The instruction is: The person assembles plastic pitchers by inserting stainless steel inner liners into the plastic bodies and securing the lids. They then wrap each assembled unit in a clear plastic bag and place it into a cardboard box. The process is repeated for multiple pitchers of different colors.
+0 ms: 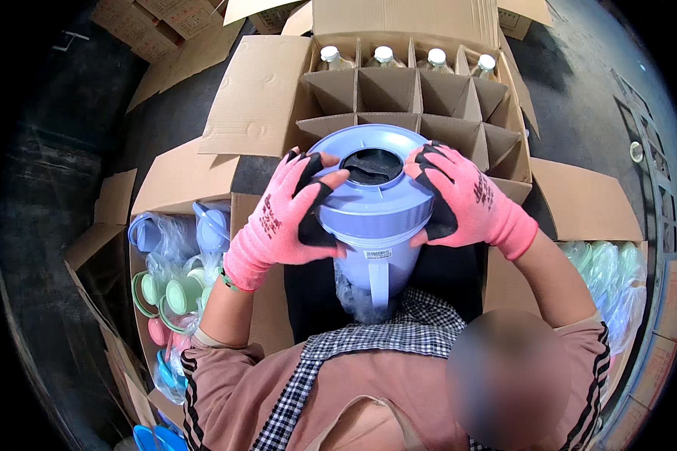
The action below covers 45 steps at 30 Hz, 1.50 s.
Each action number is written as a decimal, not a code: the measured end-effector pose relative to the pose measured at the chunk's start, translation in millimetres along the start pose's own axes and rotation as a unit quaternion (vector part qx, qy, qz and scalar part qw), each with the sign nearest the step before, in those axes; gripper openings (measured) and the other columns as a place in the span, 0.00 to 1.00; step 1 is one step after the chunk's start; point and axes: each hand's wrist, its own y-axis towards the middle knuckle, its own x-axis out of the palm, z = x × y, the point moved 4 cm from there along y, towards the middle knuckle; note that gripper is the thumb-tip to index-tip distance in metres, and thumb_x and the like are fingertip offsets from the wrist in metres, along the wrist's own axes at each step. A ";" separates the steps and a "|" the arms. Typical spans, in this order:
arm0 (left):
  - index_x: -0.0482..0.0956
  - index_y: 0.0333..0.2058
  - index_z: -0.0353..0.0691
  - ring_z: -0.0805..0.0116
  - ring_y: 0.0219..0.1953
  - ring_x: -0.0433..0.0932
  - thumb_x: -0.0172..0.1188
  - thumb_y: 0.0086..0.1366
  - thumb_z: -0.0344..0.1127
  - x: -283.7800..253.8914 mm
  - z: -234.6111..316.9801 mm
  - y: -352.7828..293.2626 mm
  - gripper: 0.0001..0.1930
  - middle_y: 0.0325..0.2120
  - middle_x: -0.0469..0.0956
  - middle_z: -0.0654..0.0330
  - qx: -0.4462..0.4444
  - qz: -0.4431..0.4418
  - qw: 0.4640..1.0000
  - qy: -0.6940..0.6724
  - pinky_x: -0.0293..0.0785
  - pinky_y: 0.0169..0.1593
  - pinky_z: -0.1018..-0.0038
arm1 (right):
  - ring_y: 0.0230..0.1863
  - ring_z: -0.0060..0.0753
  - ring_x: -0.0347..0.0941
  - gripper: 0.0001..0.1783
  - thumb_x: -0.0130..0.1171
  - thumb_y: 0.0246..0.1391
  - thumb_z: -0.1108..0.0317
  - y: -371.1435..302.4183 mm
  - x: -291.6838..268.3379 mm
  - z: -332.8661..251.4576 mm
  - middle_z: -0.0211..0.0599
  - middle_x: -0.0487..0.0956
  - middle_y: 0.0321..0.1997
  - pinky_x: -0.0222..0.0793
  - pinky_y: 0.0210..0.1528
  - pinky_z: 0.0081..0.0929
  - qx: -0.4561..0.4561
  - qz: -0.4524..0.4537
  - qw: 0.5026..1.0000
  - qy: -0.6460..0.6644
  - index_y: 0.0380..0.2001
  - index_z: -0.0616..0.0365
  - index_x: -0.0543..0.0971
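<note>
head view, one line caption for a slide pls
Pink-gloved left hand and right hand hold a periwinkle jug before a divided carton with four white-capped bottles.

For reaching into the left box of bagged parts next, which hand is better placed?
Probably the left hand: it holds the left side of the jug, nearer the left box. The right hand, on the jug's other side, would have to cross over. Either would first need to let go.

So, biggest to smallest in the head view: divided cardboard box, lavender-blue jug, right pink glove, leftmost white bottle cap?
1. Divided cardboard box
2. Lavender-blue jug
3. Right pink glove
4. Leftmost white bottle cap
</note>
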 end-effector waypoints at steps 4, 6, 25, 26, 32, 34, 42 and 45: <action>0.69 0.39 0.37 0.54 0.50 0.65 0.71 0.33 0.47 12.7 -9.2 -10.1 0.34 0.44 0.71 0.55 0.042 0.055 0.996 -0.054 0.52 0.58 0.57 | 0.46 0.48 0.65 0.37 0.68 0.26 0.52 0.0 3.2 -0.2 0.43 0.69 0.44 0.59 0.52 0.43 -0.017 -0.009 1.000 0.015 0.41 0.61 0.69; 0.69 0.39 0.36 0.55 0.50 0.65 0.70 0.34 0.47 13.7 -9.6 -9.4 0.33 0.44 0.71 0.55 0.037 0.040 0.998 -0.033 0.53 0.58 0.58 | 0.46 0.48 0.65 0.37 0.68 0.26 0.51 -2.8 5.2 0.7 0.43 0.69 0.44 0.58 0.53 0.43 -0.020 -0.013 1.000 0.003 0.40 0.61 0.69; 0.72 0.35 0.36 0.53 0.43 0.67 0.69 0.35 0.44 17.2 2.6 -12.9 0.28 0.42 0.71 0.53 0.017 0.023 1.000 0.005 0.60 0.51 0.57 | 0.43 0.48 0.67 0.31 0.65 0.33 0.53 -0.3 11.4 -7.7 0.46 0.70 0.40 0.60 0.52 0.42 0.008 -0.046 0.999 -0.020 0.39 0.61 0.69; 0.71 0.39 0.36 0.50 0.50 0.63 0.68 0.36 0.45 7.2 10.2 -7.9 0.30 0.45 0.68 0.51 0.002 -0.005 0.997 -0.075 0.54 0.55 0.55 | 0.43 0.44 0.68 0.31 0.63 0.36 0.54 1.3 0.8 -3.5 0.44 0.70 0.42 0.62 0.50 0.37 0.044 0.015 0.994 0.095 0.42 0.61 0.69; 0.52 0.57 0.33 0.41 0.61 0.46 0.47 0.59 0.46 31.6 34.1 -19.8 0.31 0.54 0.58 0.44 -0.102 0.204 0.969 -0.096 0.38 0.61 0.54 | 0.52 0.33 0.61 0.22 0.49 0.54 0.63 -7.4 47.1 71.9 0.38 0.65 0.51 0.58 0.53 0.31 0.268 0.287 0.745 0.539 0.51 0.57 0.64; 0.56 0.55 0.31 0.54 0.58 0.56 0.47 0.60 0.42 51.9 -12.0 -27.0 0.28 0.49 0.65 0.48 -0.270 0.370 0.826 -0.330 0.49 0.59 0.64 | 0.59 0.35 0.54 0.23 0.47 0.55 0.64 -12.6 79.1 45.3 0.43 0.60 0.57 0.52 0.57 0.32 0.299 0.266 0.727 0.558 0.54 0.55 0.61; 0.64 0.50 0.31 0.65 0.53 0.63 0.45 0.59 0.31 54.1 -22.6 -22.8 0.20 0.46 0.68 0.52 -0.294 0.348 0.803 -0.383 0.55 0.57 0.72 | 0.46 0.28 0.64 0.23 0.51 0.52 0.54 -15.8 50.2 51.4 0.34 0.70 0.43 0.59 0.51 0.25 0.378 0.310 0.649 0.583 0.46 0.59 0.68; 0.64 0.50 0.31 0.65 0.52 0.64 0.48 0.59 0.41 62.9 -48.7 -27.4 0.24 0.48 0.67 0.51 -0.254 0.323 0.794 -0.448 0.56 0.57 0.72 | 0.50 0.26 0.63 0.19 0.46 0.55 0.56 1.9 66.0 20.5 0.31 0.69 0.47 0.56 0.55 0.25 0.375 0.301 0.604 0.636 0.46 0.54 0.70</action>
